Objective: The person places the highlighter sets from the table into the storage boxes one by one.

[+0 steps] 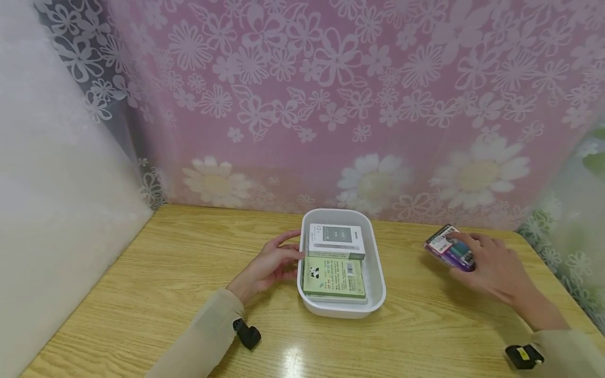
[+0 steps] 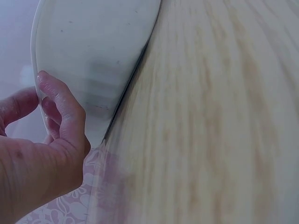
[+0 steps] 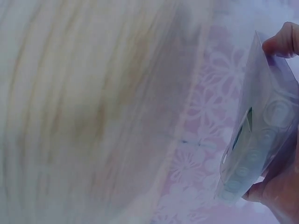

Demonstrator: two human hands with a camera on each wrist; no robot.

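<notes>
A white plastic bin (image 1: 378,294) with rounded corners stands on the wooden table. My left hand (image 1: 274,262) pinches its left rim, thumb tip at the edge and fingers against the outer wall; in the left wrist view the hand (image 2: 56,135) meets that wall (image 2: 93,56). Inside the bin lie a white box with a grey label (image 1: 336,237) and, nearer me, a green panda-printed packet (image 1: 333,275). At the right, my right hand (image 1: 496,268) grips a clear plastic package (image 1: 446,247) with purple edges and a printed label. Its see-through side (image 3: 261,135) shows round bumps in the right wrist view.
Flowered pink sheeting (image 1: 331,115) hangs along the table's back edge. A pale sheet (image 1: 61,184) borders the left side, and patterned sheeting (image 1: 567,247) the right. Wood-grain tabletop (image 1: 156,273) spreads on both sides of the bin. Each sleeve carries a small black camera.
</notes>
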